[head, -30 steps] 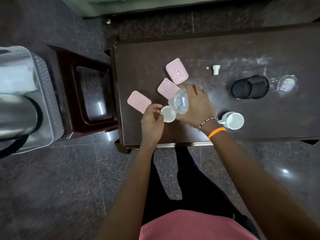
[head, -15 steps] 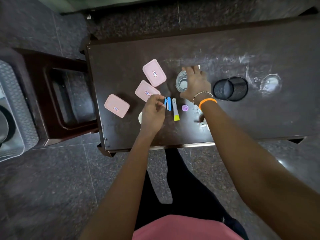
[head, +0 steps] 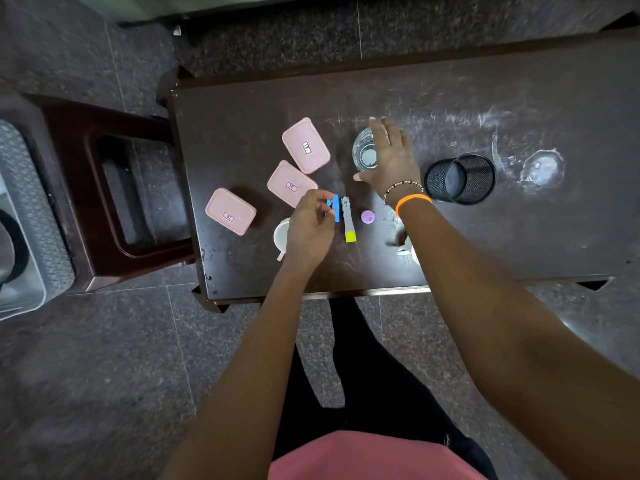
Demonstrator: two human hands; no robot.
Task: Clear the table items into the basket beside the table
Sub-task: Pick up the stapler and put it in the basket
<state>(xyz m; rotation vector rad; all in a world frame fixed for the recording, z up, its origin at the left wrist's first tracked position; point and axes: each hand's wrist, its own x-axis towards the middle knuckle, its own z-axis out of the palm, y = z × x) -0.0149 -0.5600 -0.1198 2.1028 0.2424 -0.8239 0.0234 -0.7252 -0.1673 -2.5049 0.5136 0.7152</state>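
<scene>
My left hand is curled at the table's front, thumb and forefinger pinched on a small blue stapler. Beside it lie a silver clipper with a yellow end and a purple cap. A white cup shows partly under my left hand. My right hand is spread flat against the right side of an upright clear glass, not gripping it. Three pink lidded boxes lie to the left. The basket is at the far left edge.
A black mesh pen cup lies on its side right of my right wrist. A white mug is mostly hidden under my right forearm. A dark wooden stool stands between the dark table and the basket.
My right hand has set the tilted glass upright farther back and opened off it. My left hand left the white cup and pinched the blue stapler. The view shifted right.
</scene>
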